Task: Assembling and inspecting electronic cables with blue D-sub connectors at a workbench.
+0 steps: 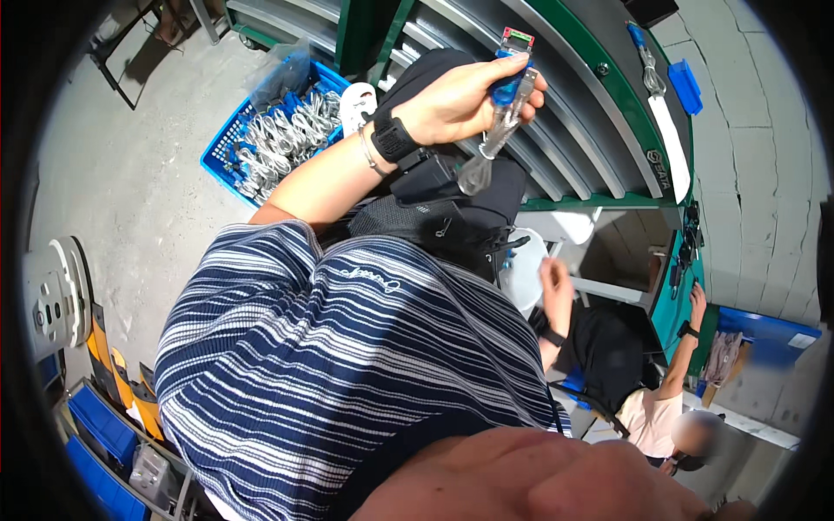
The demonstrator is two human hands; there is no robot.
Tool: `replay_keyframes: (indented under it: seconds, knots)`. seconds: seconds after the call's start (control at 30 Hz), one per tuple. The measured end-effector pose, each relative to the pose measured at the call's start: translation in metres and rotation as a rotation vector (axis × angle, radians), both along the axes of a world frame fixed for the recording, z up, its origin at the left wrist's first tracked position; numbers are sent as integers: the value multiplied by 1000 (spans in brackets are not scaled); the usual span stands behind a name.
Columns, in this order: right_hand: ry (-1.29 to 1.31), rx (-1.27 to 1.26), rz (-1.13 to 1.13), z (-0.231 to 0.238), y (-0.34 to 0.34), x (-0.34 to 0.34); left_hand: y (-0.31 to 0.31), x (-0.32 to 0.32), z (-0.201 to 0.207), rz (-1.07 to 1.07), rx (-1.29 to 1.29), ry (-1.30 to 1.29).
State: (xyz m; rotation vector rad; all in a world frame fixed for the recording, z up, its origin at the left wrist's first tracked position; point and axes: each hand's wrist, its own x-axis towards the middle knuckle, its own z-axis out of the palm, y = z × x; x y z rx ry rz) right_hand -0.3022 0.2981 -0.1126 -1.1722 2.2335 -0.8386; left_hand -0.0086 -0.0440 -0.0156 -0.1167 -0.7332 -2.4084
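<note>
My left hand (452,100), with a black watch and a thin bracelet at the wrist, is raised in front of my chest. It is shut on a blue-and-clear plastic piece with a shiny metal clip (499,122) hanging from it. A small red and green tag (518,39) sticks up above my fingers. A black pouch (452,213) hangs on my striped shirt just below the hand. My right hand is out of sight; a blurred patch of bare skin (539,478) fills the lower edge and I cannot tell what it is.
A blue crate (221,143) full of metal hooks stands on the concrete floor at left. Behind the hand is a green frame (608,95) with grey curved rails. Another person (643,408) works at lower right, hands raised to a teal unit. Blue bins (95,421) sit lower left.
</note>
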Motion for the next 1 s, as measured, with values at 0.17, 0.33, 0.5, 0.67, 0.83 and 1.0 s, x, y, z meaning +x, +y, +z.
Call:
replay_keyframes:
  seconds: [0.17,0.33,0.5,0.67,0.83,1.0]
  knots:
    - [-326,-461,381,91,-144,69,6,-26,10,-9,91,92]
    - [-706,-241,727,87,-199,110,10,-40,-4,122,71,3]
    - [-835,-273,556,62,-207,98,-5,-57,-32,273,-294,-416]
    - [-846,-295,416,55,-207,94,-30,-65,-64,465,-460,-638]
    - [-763,-360,397,83,-203,103,-35,-54,-35,514,-664,-578]
    - [-824,-411,438,101,-172,76,-28,-8,18,390,-937,-413]
